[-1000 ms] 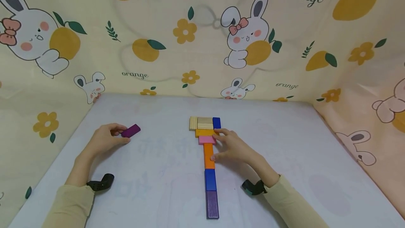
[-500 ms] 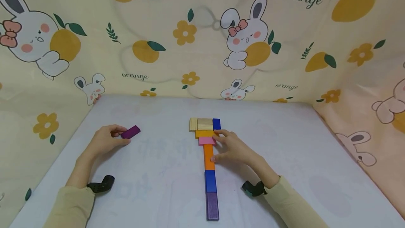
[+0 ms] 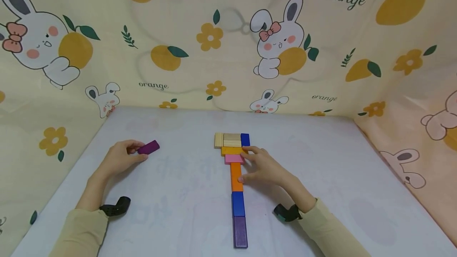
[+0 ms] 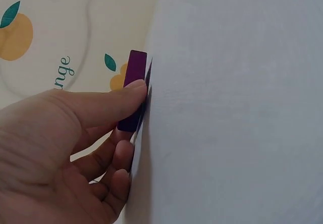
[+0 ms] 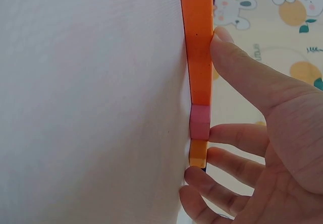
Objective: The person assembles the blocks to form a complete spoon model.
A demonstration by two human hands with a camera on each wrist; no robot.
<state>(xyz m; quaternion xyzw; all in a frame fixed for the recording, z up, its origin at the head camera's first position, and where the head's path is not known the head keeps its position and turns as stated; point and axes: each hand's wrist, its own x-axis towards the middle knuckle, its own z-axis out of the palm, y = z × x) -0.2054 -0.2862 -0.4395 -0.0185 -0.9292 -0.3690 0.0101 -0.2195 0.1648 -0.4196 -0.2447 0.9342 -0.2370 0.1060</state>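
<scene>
At the left of the table, my left hand (image 3: 123, 156) pinches a dark purple block (image 3: 148, 147) between thumb and fingers. The left wrist view shows the thumb pressed across this purple block (image 4: 134, 77), close to the white surface. My right hand (image 3: 265, 165) rests at the right side of a line of blocks. Its thumb touches the long orange block (image 3: 236, 177), seen also in the right wrist view as an orange block (image 5: 199, 47). The fingertips lie against the pink block (image 5: 200, 121) and the yellow block (image 5: 198, 152), with the fingers spread and relaxed.
Plain wooden blocks (image 3: 232, 140) and a small blue block (image 3: 245, 139) form the far end of the line. Nearer me come a blue block (image 3: 238, 204) and a violet block (image 3: 240, 232). A printed cloth (image 3: 221, 62) stands behind the white table (image 3: 178, 213).
Both hands and the blocks hold their places. Only the whole view shifts slightly.
</scene>
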